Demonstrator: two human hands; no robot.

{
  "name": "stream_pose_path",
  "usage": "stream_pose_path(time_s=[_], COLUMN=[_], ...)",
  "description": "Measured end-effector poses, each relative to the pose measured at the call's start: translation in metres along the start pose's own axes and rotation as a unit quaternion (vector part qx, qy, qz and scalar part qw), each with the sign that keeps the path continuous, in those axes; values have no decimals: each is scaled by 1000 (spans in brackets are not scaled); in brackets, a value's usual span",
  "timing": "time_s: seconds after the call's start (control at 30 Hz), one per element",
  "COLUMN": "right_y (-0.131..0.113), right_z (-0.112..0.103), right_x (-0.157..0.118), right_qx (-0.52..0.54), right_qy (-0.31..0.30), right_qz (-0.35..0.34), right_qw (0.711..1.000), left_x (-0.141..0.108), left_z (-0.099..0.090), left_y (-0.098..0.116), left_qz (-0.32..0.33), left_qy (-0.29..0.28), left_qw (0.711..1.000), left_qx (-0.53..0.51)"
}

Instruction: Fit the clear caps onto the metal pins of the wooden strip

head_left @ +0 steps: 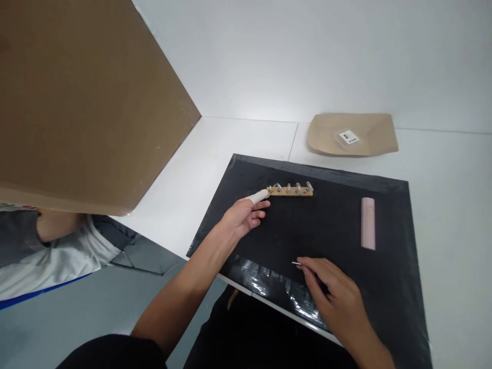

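Note:
A narrow tan strip (pixel 286 191) with several small clear and metallic pieces standing along it is near the middle of the black mat (pixel 323 220). My left hand (pixel 246 212) has a white cover on its thumb or finger and pinches the strip's left end; its other fingers are loosely curled. Near the mat's front edge, my right hand (pixel 334 292) holds a small thin metal piece (pixel 295 263) between thumb and forefinger, its tip pointing left. The two hands are apart. Most of the metal piece is hidden by the fingers.
A pink block (pixel 368 224) lies on the mat's right part. Behind the mat, a brown paper tray (pixel 369 136) holds a small labelled packet (pixel 348 137). A large brown board (pixel 92 102) stands at the left, with another person's arm (pixel 59 225) beyond it.

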State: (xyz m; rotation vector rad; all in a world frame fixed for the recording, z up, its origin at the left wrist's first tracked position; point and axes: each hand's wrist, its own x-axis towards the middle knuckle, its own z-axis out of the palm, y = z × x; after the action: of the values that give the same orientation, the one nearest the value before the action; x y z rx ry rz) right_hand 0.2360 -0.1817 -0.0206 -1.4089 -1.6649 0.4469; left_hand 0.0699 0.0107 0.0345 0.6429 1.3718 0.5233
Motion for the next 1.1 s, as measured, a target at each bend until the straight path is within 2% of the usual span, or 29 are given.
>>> stream_pose_path(time_s=[0.1, 0.17, 0.2, 0.23, 0.3, 0.33, 0.37, 0.43, 0.6, 0.7, 0.9, 1.1], right_y=[1, 1, 1, 1, 0, 0, 0, 0, 2, 2, 3, 4], right_z=[1, 1, 1, 0, 0, 0, 0, 0, 1, 2, 2, 3], right_x=[-1, -1, -1, -1, 0, 0, 1, 1, -1, -2, -2, -4], right_qx=[-3, -1, -1, -1, -2, -3, -3, -2, -3, 1, 3, -1], right_qy=[0, 5, 7, 8, 7, 6, 5, 6, 8, 6, 5, 2], right_qz=[1, -4, -5, -7, -7, -6, -6, -7, -6, -3, -5, -2], right_qw=[1000, 1000, 1000, 1000, 1000, 1000, 1000, 1000, 1000, 1000, 1000, 1000], left_x=[-2, -3, -4, -3, 0, 2, 5, 10, 19, 25, 33, 30], left_z=[-6, -11, -13, -15, -18, -19, -19, -18, -15, -14, -12, -7], left_y=[-7, -11, -13, -14, -15, -15, -14, -13, -9, -7, -5, -1], left_qz=[77, 165, 226, 291, 399, 425, 433, 429, 442, 457, 464, 412], left_qy=[42, 96, 131, 162, 199, 204, 202, 198, 198, 187, 161, 144], left_qw=[994, 972, 943, 900, 786, 739, 715, 693, 672, 670, 689, 723], left_qx=[67, 140, 205, 281, 429, 481, 510, 545, 561, 554, 532, 535])
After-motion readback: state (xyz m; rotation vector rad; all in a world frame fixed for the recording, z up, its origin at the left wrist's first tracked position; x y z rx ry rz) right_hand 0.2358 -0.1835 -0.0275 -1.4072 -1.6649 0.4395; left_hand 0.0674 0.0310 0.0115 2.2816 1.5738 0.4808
